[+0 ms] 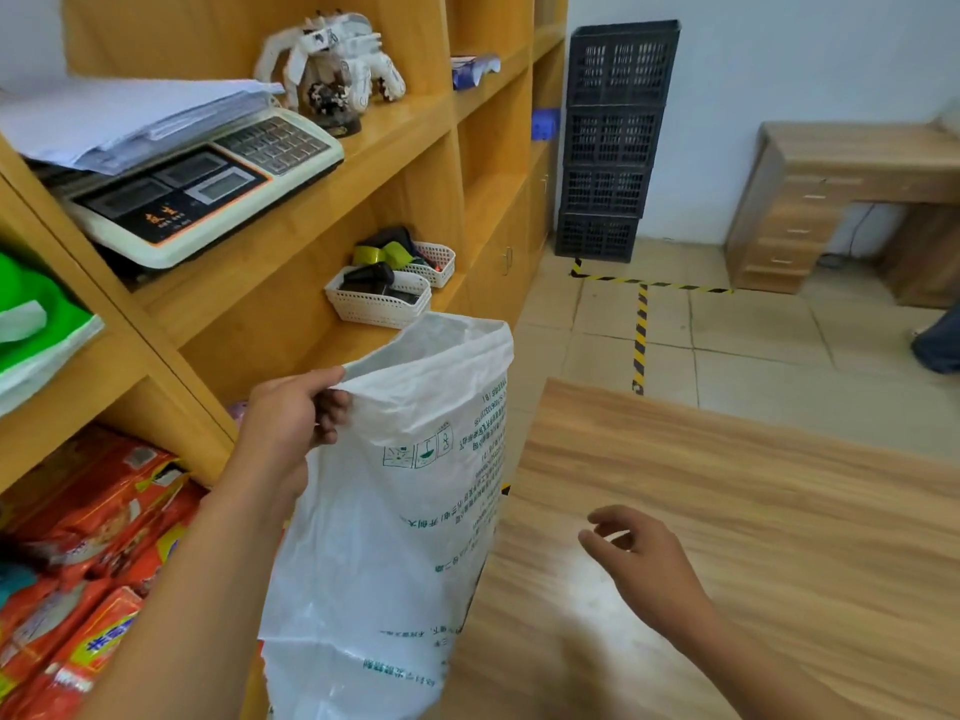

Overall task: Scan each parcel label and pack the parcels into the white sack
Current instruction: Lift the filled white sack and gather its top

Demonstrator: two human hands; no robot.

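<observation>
Left hand (pixel 296 413) pinched the rim of the white sack (pixel 395 511), which hung upright between shelf (pixel 291 241) and table (pixel 727 511); right hand (pixel 641 556) hovered above the table, fingers loosely spread, holding nothing

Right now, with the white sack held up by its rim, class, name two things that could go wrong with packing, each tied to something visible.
1. Only the left hand grips the white sack, at one side of its rim, so the mouth may sag shut or slip free when a parcel drops in.
2. The sack's mouth hangs close to the white basket just behind it; a swing could knock the basket.
</observation>
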